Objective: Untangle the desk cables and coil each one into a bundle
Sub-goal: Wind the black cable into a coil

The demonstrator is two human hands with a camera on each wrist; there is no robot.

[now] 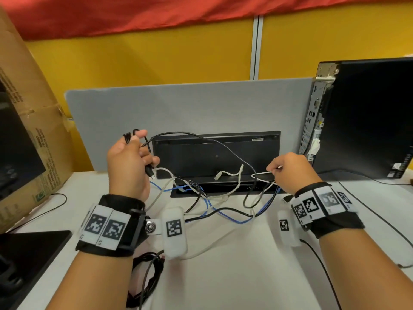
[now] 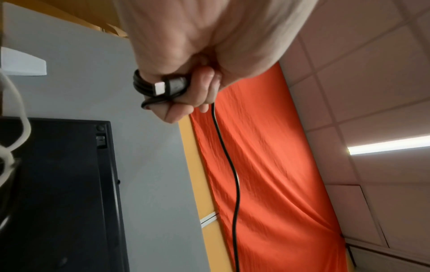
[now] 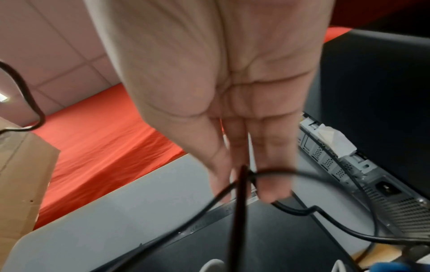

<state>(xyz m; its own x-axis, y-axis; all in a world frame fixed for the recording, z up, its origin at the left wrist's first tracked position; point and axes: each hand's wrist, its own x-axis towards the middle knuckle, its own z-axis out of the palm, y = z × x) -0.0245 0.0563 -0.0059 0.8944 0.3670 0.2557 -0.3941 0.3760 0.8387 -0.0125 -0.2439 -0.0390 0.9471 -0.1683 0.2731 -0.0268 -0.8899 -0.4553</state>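
My left hand is raised left of the keyboard and grips several small loops of a thin black cable. In the left wrist view its USB plug lies across the curled fingers, and the free length hangs away. That cable arcs right over the keyboard into a tangle of black, white and blue cables on the desk. My right hand pinches a white cable between thumb and fingertips above the tangle. In the right wrist view a black cable crosses in front of the fingers.
A black keyboard leans upright against the grey divider. A PC tower stands at right, a cardboard box at left. A coiled black cable bundle lies near the front edge. A dark monitor base sits front left.
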